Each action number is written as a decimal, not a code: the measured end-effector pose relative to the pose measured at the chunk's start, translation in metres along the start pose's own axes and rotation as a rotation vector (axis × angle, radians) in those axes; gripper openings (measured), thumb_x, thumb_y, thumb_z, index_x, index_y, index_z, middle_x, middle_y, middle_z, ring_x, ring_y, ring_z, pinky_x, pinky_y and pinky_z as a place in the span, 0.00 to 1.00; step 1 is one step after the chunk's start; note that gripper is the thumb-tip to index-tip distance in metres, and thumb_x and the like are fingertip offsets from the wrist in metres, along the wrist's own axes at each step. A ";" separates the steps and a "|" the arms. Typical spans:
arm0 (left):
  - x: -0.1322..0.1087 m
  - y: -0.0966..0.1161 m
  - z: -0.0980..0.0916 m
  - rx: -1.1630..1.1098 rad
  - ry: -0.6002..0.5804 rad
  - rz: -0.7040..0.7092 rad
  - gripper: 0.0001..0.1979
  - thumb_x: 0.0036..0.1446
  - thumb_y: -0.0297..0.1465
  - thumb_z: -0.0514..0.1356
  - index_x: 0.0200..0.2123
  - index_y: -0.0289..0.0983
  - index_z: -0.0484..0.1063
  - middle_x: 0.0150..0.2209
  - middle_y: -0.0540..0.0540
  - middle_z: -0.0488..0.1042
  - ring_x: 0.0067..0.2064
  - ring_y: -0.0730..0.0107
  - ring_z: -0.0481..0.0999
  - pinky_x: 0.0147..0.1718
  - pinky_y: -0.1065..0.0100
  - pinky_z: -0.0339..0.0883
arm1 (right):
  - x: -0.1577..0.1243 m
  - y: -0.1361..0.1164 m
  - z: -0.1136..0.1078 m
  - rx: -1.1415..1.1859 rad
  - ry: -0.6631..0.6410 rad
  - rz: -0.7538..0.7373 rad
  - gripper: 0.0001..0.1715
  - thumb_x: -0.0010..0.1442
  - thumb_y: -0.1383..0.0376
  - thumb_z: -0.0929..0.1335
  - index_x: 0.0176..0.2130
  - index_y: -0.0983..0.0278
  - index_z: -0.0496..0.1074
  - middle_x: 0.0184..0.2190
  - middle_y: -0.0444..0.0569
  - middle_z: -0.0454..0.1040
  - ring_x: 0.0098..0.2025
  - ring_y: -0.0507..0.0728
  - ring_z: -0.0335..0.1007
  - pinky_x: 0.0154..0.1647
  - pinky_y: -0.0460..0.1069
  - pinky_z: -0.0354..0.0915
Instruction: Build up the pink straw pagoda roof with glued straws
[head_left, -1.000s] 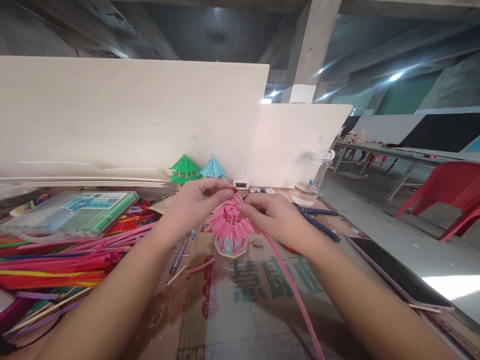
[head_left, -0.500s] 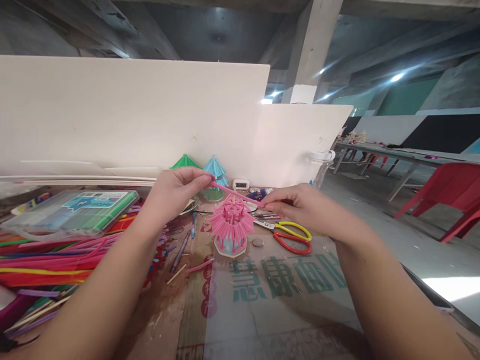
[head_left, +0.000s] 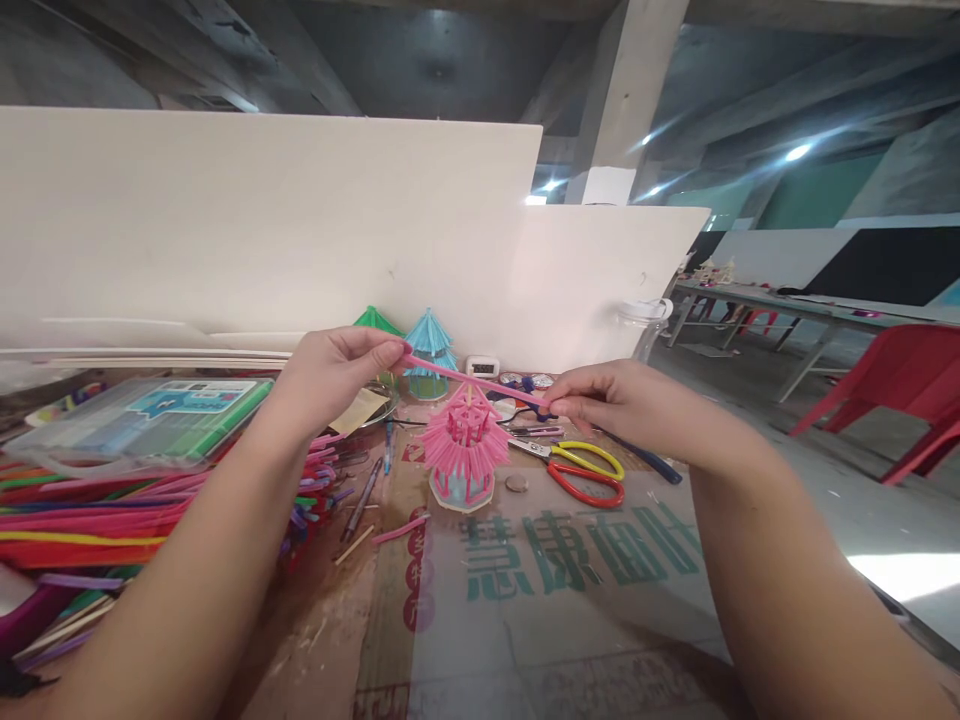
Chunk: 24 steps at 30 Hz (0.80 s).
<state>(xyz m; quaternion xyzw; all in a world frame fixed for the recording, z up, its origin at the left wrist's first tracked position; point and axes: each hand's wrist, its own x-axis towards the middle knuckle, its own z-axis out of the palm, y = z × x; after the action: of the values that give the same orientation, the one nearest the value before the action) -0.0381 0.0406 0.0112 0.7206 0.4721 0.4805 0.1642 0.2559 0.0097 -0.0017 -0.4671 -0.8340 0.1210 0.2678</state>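
Note:
A thin pink pipe cleaner [head_left: 472, 378] is stretched between my two hands, sloping down slightly to the right. My left hand [head_left: 341, 375] pinches its left end between thumb and fingers. At its other end, my right hand [head_left: 607, 400] closes on it with the fingertips. Just below the strip stands a small pink pavilion model [head_left: 465, 445], with a fringed pink roof and a pale base. The strip passes in front of or over its pointed top; I cannot tell whether they touch. Scissors [head_left: 574, 470] with yellow and red handles lie right of the model.
Many coloured pipe cleaners [head_left: 90, 510] are heaped at left beneath a clear plastic case [head_left: 142, 420]. Behind are a blue model [head_left: 429, 355], a green model [head_left: 375, 319], a small digital timer [head_left: 482, 367] and a clear jug [head_left: 641, 325]. A pink offcut [head_left: 401, 529] and pens lie nearer.
My hands have moved farther apart, the left one leftward and the right one rightward. The pink strip between them now looks straighter and longer. The pink model stays in place.

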 end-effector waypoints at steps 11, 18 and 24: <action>0.003 -0.005 -0.005 -0.004 0.024 -0.027 0.16 0.48 0.46 0.62 0.30 0.39 0.80 0.29 0.46 0.81 0.32 0.63 0.77 0.32 0.67 0.70 | -0.003 0.012 -0.003 -0.059 -0.006 -0.005 0.12 0.55 0.64 0.65 0.33 0.57 0.79 0.32 0.42 0.80 0.31 0.54 0.73 0.31 0.46 0.63; 0.002 -0.003 -0.017 0.064 0.122 -0.034 0.15 0.47 0.44 0.62 0.28 0.39 0.79 0.29 0.47 0.80 0.32 0.64 0.75 0.29 0.70 0.68 | -0.005 0.027 -0.012 -0.140 -0.028 0.059 0.13 0.54 0.67 0.64 0.30 0.59 0.79 0.29 0.43 0.80 0.29 0.53 0.72 0.29 0.46 0.64; 0.004 -0.008 -0.023 -0.001 0.118 -0.022 0.16 0.47 0.45 0.62 0.28 0.38 0.79 0.29 0.45 0.80 0.33 0.64 0.75 0.33 0.68 0.69 | -0.007 0.026 -0.013 -0.214 0.013 0.110 0.13 0.57 0.59 0.66 0.37 0.58 0.80 0.38 0.47 0.81 0.36 0.59 0.75 0.34 0.50 0.65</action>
<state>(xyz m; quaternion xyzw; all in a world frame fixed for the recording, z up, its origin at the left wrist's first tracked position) -0.0616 0.0425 0.0193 0.6858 0.4885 0.5205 0.1416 0.2849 0.0173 -0.0046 -0.5390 -0.8134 0.0426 0.2146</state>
